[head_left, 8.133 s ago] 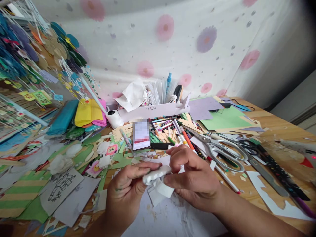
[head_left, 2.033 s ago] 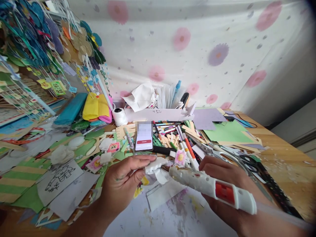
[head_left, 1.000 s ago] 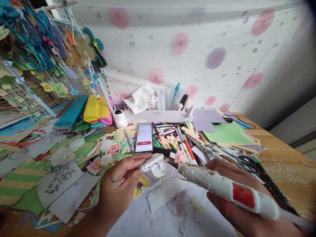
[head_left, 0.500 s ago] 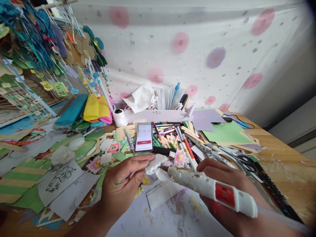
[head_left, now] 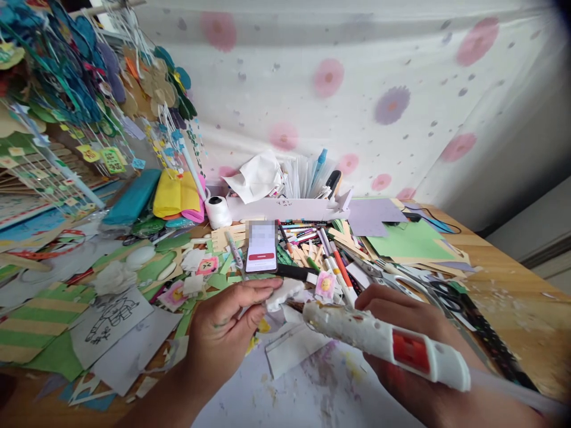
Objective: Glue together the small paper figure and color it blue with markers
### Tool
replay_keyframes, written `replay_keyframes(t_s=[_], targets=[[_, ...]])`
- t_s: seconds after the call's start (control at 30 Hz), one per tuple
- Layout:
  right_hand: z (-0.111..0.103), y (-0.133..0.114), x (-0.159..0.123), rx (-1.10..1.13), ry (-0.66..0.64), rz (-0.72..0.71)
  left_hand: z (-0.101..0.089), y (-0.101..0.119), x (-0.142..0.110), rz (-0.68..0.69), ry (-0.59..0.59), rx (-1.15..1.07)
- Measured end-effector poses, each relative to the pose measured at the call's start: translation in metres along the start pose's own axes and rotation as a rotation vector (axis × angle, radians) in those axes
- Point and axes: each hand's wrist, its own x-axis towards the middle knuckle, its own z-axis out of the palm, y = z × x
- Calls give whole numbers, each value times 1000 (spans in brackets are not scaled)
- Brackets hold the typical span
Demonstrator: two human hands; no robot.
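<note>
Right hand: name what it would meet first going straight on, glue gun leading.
Most likely the white piece in the left hand; the tip of the glue gun appears at its edge, contact unclear.

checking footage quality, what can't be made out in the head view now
In the head view:
phone: upper screen, pixelated
white piece: end covered by the left hand
right hand: grip, partly behind the glue gun
hanging ornaments: cut off by left edge
</note>
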Motion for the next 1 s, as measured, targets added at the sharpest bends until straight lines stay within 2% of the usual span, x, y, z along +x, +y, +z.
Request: replay_keyframes(t_s=[0.1,0.3,0.6,0.73,0.87,1.0], targets=[[-1,-3,2,-20,-20,8,0,3,1,-4,-10,18],[2,1,4,-40,0,-60,-1,5,2,-43,5,29],[7,4,0,-112,26,-44,0,4,3,-65,12,-72],[2,0,2,-32,50,2,0,4,2,-71,28,-76],[0,-2,0,131,144,60,1,6,3,-99,50,-87],[6,8,-11,295,265,166,2,9,5,-163,68,-143]])
